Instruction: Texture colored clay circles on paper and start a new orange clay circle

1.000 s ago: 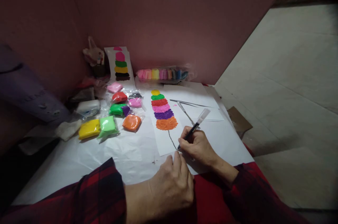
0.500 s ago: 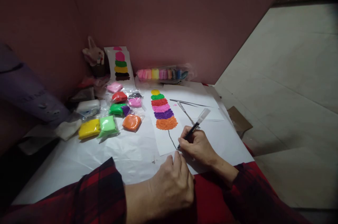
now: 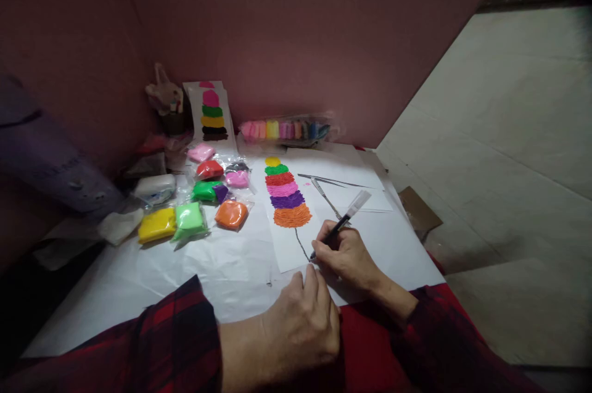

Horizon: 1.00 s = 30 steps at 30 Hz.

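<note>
My right hand (image 3: 346, 257) is closed around a dark pen (image 3: 340, 227) with a clear upper end, its tip at the lower end of a thin black line on a sheet of paper (image 3: 287, 251). Above that line a stack of textured bands (image 3: 284, 192) runs from yellow down through green, red, pink and purple to orange. My left hand (image 3: 305, 319) lies at the sheet's bottom edge, fingers curled and close together; what lies under them is hidden. Just beyond the pen rests a slim metal tool (image 3: 324, 197).
Bagged clay packets, among them yellow (image 3: 157, 224), light green (image 3: 189, 221) and orange (image 3: 231, 215), lie at left. Behind stand a second banded picture (image 3: 213, 112) and a long bag of coloured pieces (image 3: 287, 129). A lilac object (image 3: 55, 152) leans at far left.
The pen tip has shifted very slightly, staying by the end of the black line. Both hands otherwise keep their places.
</note>
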### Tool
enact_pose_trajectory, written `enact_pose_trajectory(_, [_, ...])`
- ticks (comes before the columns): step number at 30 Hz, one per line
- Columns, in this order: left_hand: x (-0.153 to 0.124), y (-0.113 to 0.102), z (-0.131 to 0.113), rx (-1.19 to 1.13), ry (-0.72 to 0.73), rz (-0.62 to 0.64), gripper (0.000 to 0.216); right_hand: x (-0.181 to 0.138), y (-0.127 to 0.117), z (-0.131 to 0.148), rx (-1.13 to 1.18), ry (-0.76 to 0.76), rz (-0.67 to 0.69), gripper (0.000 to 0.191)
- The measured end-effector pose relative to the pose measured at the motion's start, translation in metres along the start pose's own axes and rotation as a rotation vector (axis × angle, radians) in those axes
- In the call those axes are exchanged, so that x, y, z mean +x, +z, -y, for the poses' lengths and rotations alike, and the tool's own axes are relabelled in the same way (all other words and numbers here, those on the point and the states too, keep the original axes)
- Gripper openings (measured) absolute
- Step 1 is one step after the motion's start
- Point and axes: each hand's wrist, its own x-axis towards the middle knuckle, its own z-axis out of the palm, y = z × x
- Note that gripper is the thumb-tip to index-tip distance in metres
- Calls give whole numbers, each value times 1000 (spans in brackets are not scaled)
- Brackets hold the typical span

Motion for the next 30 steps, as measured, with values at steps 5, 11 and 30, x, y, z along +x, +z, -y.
enact_pose_trajectory(5, [0, 0, 0, -3, -7, -19, 16, 0, -1, -1, -10, -19, 1, 14])
enact_pose_trajectory(11, [0, 0, -1, 9, -14, -26, 17, 0, -1, 0, -17, -30, 3, 14])
enact_pose_trajectory(30, [1, -1, 0, -5, -21, -54, 14, 0, 0, 2, 13, 6, -4, 14])
